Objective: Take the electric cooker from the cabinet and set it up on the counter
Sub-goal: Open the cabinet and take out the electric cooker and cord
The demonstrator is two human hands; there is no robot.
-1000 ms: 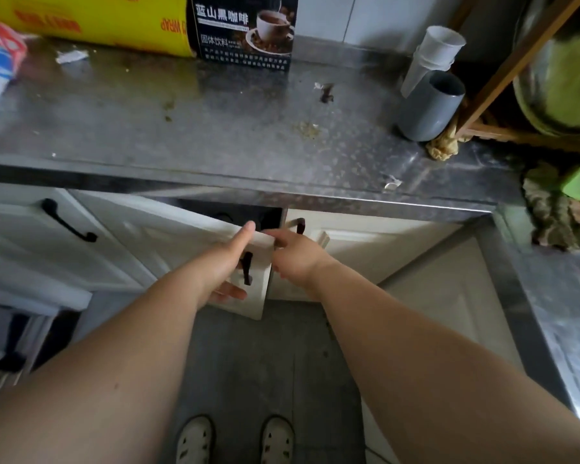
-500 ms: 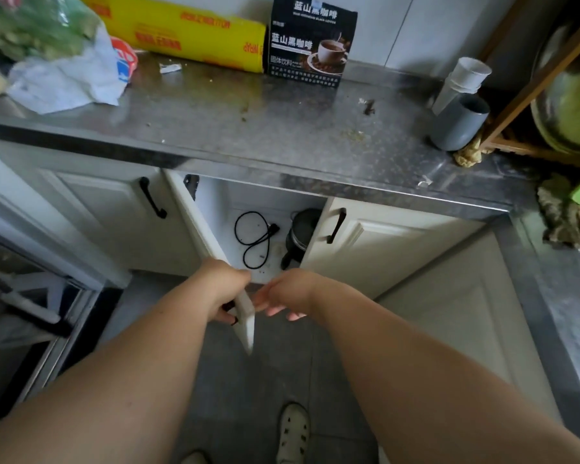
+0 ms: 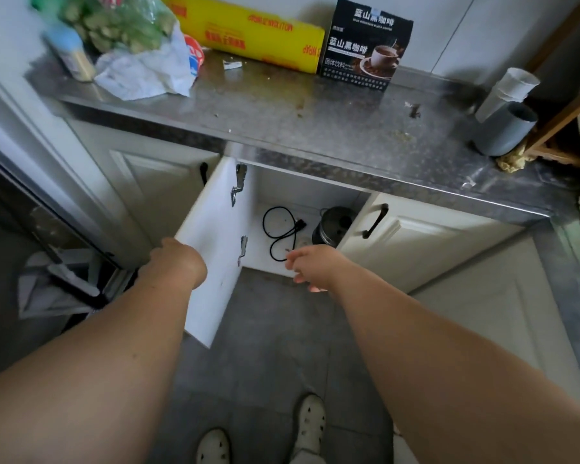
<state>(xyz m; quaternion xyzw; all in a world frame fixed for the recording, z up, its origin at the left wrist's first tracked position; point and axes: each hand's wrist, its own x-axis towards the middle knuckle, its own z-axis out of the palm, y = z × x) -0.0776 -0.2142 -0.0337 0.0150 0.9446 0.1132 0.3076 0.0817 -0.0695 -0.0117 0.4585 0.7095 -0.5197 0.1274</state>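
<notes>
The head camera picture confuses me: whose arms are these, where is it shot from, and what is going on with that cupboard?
No machine here: a person wears a camera on the head, looking down at their own arms. The left hand holds the edge of the open cabinet door. The right hand reaches toward the opening, empty. Inside sit a dark electric cooker and a loose black cord. On the steel counter above stand a yellow wrap box, a black coffee box, a grey cup and a bag of greens.
</notes>
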